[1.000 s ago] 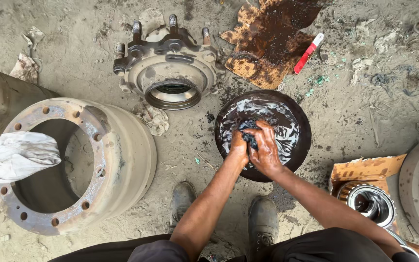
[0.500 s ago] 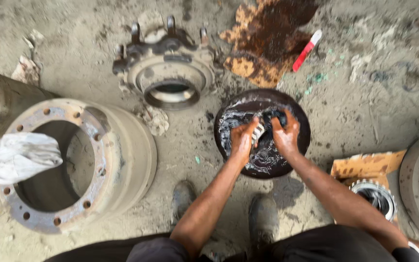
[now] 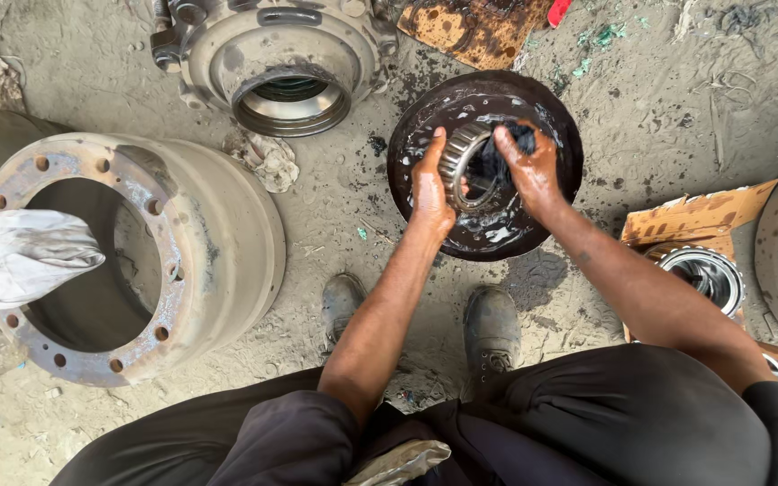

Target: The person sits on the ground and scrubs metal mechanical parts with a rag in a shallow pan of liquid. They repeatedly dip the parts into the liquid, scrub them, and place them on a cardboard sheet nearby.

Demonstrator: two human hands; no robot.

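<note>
Tapered roller bearing (image 3: 457, 166) held on edge over the middle of the dark round basin (image 3: 558, 126), ring tilted so the bore faces roughly 3 o'clock, toward the right hand. Gripped from 9 o'clock by the left hand (image 3: 429, 184), fingers (image 3: 437, 144) clenched over the top of the outer rim, thumb side below. Met from 3 o'clock by the right hand (image 3: 528, 169), fingers clenched on a dark wet rag (image 3: 513, 137) pressed against the rollers and into the bore. Both hands touching the bearing; left alone carrying it. Black oily liquid lying in the basin beneath. Further out: wheel hub (image 3: 285, 63) at 11 o'clock on the dirt floor (image 3: 677, 99), brake drum (image 3: 128, 252) at 9 o'clock with pale cloth (image 3: 20, 256) draped over it, a second bearing (image 3: 704, 274) on cardboard (image 3: 695, 216) at 4 o'clock, two shoes (image 3: 490, 328) at 6 o'clock.
</note>
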